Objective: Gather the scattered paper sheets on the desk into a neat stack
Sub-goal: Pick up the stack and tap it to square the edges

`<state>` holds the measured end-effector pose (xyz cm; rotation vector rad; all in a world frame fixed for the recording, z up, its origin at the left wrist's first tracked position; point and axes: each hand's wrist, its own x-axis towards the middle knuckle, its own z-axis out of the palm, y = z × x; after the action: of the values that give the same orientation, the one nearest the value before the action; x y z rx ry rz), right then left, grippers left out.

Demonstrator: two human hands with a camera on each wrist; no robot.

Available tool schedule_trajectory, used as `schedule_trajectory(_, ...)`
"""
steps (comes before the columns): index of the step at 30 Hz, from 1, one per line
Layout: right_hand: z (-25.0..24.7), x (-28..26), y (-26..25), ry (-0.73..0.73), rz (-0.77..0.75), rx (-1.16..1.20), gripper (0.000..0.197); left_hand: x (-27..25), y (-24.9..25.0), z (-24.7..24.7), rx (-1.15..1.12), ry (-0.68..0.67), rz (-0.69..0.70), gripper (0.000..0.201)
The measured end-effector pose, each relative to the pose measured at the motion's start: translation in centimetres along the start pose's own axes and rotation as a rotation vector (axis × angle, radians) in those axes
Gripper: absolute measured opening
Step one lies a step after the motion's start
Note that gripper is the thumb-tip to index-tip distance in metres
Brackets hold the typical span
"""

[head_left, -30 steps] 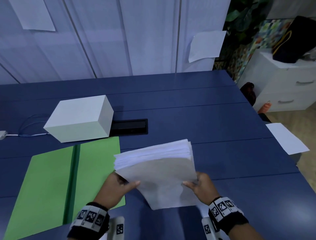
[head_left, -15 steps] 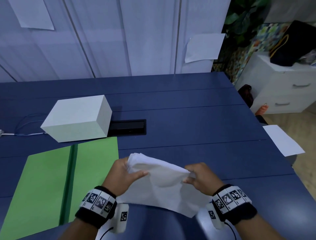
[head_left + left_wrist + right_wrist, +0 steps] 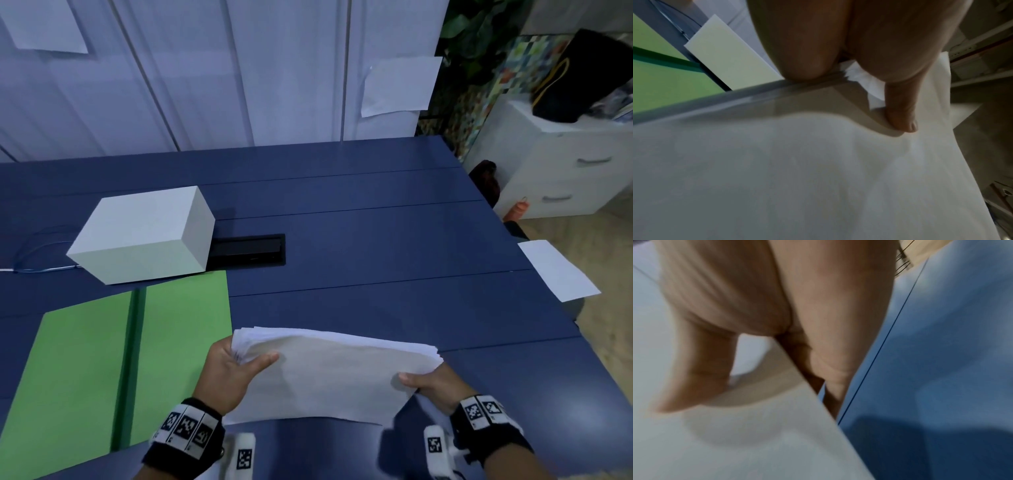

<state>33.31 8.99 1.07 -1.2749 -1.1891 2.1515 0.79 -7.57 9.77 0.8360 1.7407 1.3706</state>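
Over near tabletop point(image 3: 376, 240) edge | paper stack point(image 3: 335, 373) turned from buckled to flatter, sheets gathered, far edge still fanned; squaring remains | long axis left-right, top face tilted toward person | left hand point(image 3: 229, 370), right hand point(image 3: 435, 387): fingers pinching stack ends

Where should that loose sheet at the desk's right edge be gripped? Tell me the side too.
Pinch the loose sheet by its overhanging outer edge, coming from the right, off the desk. It lies flat, and only the part past the rim likely lets a thumb get underneath.
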Motion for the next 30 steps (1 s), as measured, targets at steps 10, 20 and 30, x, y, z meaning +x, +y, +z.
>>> schedule_trajectory(10,1.0,1.3,-2.1,0.278,-0.273,-0.161,0.04,1.4,-2.5,-0.8,-0.045,0.074,0.019,0.019)
schedule_trajectory(20,0.9,2.8,2.6,0.334,-0.11,-0.26,0.036,1.2,-12.1,1.0,0.146,0.048,-0.15,0.02)
schedule_trajectory(30,0.4,2.7,2.3,0.308,-0.198,-0.298,0.022,1.5,-12.3,0.9,0.1,0.138,-0.135,0.016)
